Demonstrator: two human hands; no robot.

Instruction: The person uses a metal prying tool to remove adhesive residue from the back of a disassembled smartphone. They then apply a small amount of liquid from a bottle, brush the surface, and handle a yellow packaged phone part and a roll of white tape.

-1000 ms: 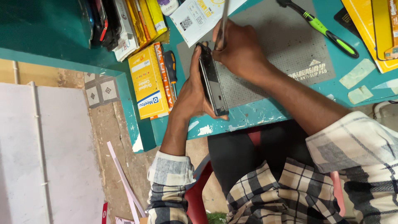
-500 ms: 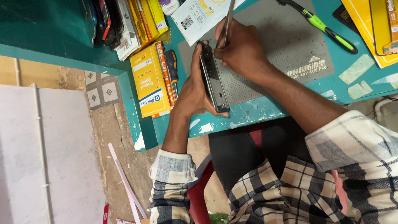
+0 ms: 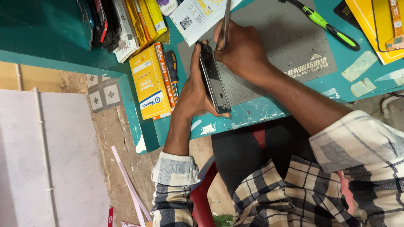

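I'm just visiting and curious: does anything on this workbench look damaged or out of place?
Yes. The teal bench's front edge has chipped, worn paint showing pale patches. Scraps of clear film lie loose right of the grey mat.

Both hands are crowding the near left part of the grey mat (image 3: 290,46): the left hand (image 3: 194,90) is propping the phone (image 3: 213,80) on edge, the right hand (image 3: 240,50) is pressing a thin metal tool (image 3: 226,21) at its top end. Just left, a yellow box (image 3: 148,84) and a screwdriver (image 3: 171,69) are blocking the way. The mat's right part is lying bare, bounded by the green-handled tool (image 3: 326,24) beyond it. Tape scraps (image 3: 357,67) are dotting the teal table (image 3: 269,110) at right.
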